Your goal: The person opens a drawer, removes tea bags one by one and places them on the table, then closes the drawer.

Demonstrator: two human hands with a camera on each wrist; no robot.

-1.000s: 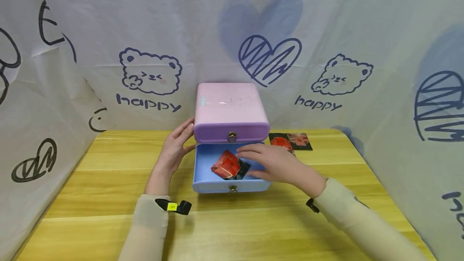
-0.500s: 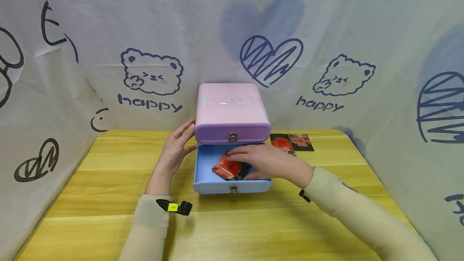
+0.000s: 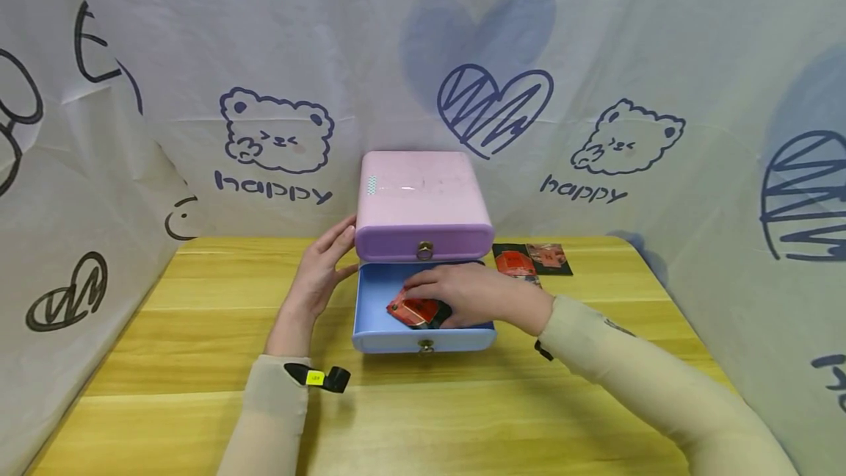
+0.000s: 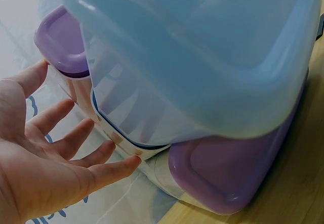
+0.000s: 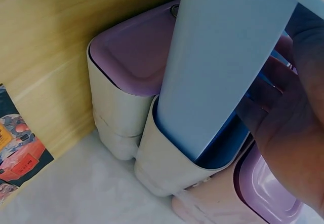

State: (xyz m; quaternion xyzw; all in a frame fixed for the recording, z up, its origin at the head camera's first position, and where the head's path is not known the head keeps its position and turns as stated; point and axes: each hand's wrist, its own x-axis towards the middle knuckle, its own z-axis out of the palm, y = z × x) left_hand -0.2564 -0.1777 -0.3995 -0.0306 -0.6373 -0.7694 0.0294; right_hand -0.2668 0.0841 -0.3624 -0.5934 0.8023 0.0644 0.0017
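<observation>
While the left hand (image 3: 317, 270) is touching the cabinet's (image 3: 423, 189) side with spread fingers, the right hand (image 3: 472, 294) is curving over the red packet (image 3: 411, 311) in the pulled-out blue drawer (image 3: 390, 341); cannot tell if it's gripping. Pinching by the edges is looking safest, keeping knuckles off the rim. Packet's lying askew, showing glossy red, dark patch alongside

A wood-grain table (image 3: 410, 417) spans the lower part of the head view. Behind it hangs a pale cloth (image 3: 357, 28), lightly creased. A bear drawing (image 3: 277, 131) left of centre and a second bear (image 3: 628, 139) at right (both captioned "happy") flank a scribbled heart (image 3: 494, 110); a solid blue heart (image 3: 479, 35) overlaps it above.
</observation>
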